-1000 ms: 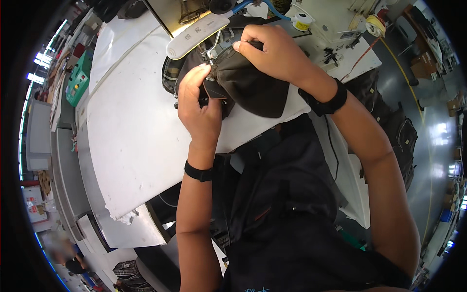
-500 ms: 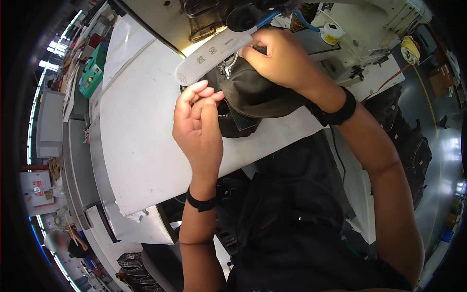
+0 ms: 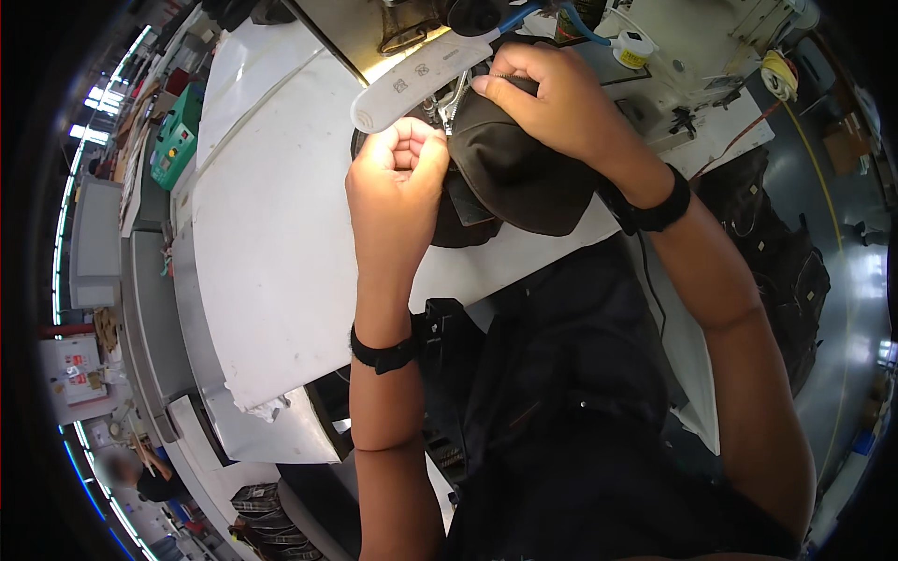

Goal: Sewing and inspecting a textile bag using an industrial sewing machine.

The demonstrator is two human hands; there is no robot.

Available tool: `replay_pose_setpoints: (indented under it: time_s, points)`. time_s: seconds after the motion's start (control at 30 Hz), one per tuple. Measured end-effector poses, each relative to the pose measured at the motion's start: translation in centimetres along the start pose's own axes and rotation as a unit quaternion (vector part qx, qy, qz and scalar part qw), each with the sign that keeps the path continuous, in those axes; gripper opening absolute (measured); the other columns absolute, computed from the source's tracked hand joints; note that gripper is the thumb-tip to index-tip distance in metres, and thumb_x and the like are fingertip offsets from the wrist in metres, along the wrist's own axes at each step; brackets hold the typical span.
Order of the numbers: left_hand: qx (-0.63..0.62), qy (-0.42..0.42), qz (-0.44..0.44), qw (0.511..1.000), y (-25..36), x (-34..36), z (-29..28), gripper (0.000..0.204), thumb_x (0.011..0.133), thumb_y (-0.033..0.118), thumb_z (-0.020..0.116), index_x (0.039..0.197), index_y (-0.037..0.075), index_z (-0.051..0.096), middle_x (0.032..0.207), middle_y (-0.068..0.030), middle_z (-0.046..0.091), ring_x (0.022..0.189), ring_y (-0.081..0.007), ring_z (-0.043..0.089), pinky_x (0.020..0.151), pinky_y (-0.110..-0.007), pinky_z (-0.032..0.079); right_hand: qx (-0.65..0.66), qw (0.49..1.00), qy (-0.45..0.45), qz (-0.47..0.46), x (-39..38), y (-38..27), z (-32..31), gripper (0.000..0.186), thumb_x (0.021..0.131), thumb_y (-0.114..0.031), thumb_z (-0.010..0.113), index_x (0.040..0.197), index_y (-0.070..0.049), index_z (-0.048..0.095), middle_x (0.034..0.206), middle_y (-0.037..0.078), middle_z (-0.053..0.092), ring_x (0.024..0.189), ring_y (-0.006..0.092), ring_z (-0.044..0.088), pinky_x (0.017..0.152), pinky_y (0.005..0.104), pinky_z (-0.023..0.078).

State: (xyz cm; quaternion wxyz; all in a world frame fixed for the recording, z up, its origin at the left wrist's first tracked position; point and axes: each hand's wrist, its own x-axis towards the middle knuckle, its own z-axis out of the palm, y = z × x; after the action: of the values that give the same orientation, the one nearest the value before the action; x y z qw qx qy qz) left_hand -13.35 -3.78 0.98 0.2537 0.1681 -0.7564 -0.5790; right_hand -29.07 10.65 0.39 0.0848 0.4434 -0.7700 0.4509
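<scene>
A dark brown fabric piece [image 3: 528, 173] with a zipper along its edge lies bunched under the sewing machine's metal presser foot [image 3: 449, 105]. My right hand [image 3: 575, 98] pinches its zipper edge between thumb and fingers, to the right of the foot. Close by on the left, my left hand [image 3: 398, 192] is closed, thumb against curled fingers, at the fabric's near-left edge. What those fingertips hold, if anything, is hidden. Right above the left hand hangs a long pale lamp [image 3: 421, 79], which covers part of the needle area.
The sewing machine [image 3: 720, 47] stands over the white table [image 3: 271, 252]. A white spool-like item [image 3: 633, 49] sits on the machine's bed. Dark garments [image 3: 767, 252] are piled at the right. A green box [image 3: 178, 136] lies far left, and another person [image 3: 154, 477] is at lower left.
My left hand has moved up and right to the fabric, and its loose fingers have closed. The right hand, fabric and lamp sit slightly higher and farther right in view.
</scene>
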Motion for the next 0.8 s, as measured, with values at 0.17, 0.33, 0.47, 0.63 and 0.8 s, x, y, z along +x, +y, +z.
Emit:
replay_pose_setpoints:
  time_s: [0.17,0.33,0.47,0.63,0.8]
  points:
    - [-0.072,0.060,0.060,0.994,-0.7,-1.3,-0.8,0.009,0.103,0.009,0.063,0.105,0.000,0.062,0.095,-0.0030,0.068,0.081,-0.0057,0.061,0.073,-0.021,0.051,-0.007,0.999,0.027,-0.036,0.0,-0.2,0.1,0.024,0.093,-0.021,0.075,0.088,0.001,0.069,0.074,0.011,0.068,0.063,0.0190,0.058,0.060,0.0341,0.046]
    - [-0.103,0.106,0.057,0.987,-0.4,-0.9,-1.7,0.011,0.103,0.012,0.062,0.106,0.001,0.060,0.096,-0.0050,0.067,0.077,-0.0077,0.059,0.068,-0.023,0.051,-0.003,0.997,0.043,-0.059,0.0,0.0,0.3,0.023,0.092,-0.021,0.075,0.087,0.000,0.069,0.076,0.012,0.068,0.064,0.0232,0.061,0.059,0.0359,0.046]
    - [-0.042,0.122,0.053,0.990,-0.4,-0.6,-2.0,0.015,0.102,0.013,0.064,0.107,-0.001,0.061,0.099,-0.0050,0.066,0.076,-0.0073,0.056,0.067,-0.023,0.050,-0.025,0.995,0.057,-0.084,-0.1,0.2,0.4,0.022,0.092,-0.021,0.075,0.085,-0.001,0.068,0.075,0.012,0.068,0.065,0.0257,0.061,0.061,0.0372,0.046]
    - [0.125,0.023,0.090,0.988,0.2,-0.4,-1.6,0.018,0.101,0.014,0.068,0.114,0.000,0.068,0.091,0.0011,0.064,0.082,-0.0043,0.055,0.074,-0.021,0.045,-0.017,0.993,0.070,-0.095,-0.1,0.3,0.7,0.023,0.092,-0.023,0.074,0.084,-0.002,0.067,0.075,0.011,0.067,0.068,0.0274,0.062,0.066,0.0395,0.046]
    - [-0.038,0.005,0.036,0.999,2.7,-1.9,0.0,0.014,0.101,0.014,0.069,0.108,0.001,0.071,0.080,0.0009,0.064,0.069,-0.0029,0.052,0.063,-0.018,0.043,-0.027,0.994,0.072,-0.080,-0.1,0.6,0.7,0.024,0.087,-0.027,0.078,0.078,-0.009,0.066,0.063,0.009,0.064,0.062,0.0325,0.064,0.064,0.0433,0.048]
